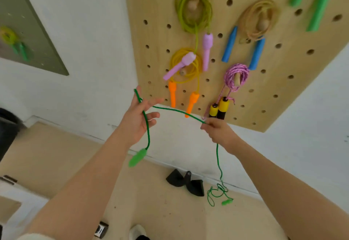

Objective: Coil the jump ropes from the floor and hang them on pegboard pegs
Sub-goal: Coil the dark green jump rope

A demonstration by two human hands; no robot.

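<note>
Left hand: your left hand (pixel 138 120) is raised in front of the pegboard's lower left corner, fingers spread; the green jump rope (pixel 175 110) runs up across the palm and loops over the fingers
Right hand: your right hand (pixel 217 130) pinches the same rope between thumb and fingertips, just below the yellow-and-black handles (pixel 219 108)
Green jump rope: stretched in a shallow arc between your two hands; one green handle (pixel 137 157) dangles below the left wrist, blurred; from the right hand the cord drops to the floor (pixel 56 154), where the rest lies in a loose tangle with the other green handle (pixel 227 201) beside it
Pegboard: wooden pegboard (pixel 302 69) on the white wall; already hanging coiled on pegs: lime rope with lilac handles (pixel 194 9), yellow rope with orange handles (pixel 186 66), tan rope with blue handles (pixel 258 18), pink speckled rope (pixel 236 75)
Floor extras: black object (pixel 186 182) by the skirting, near the tangle
</note>
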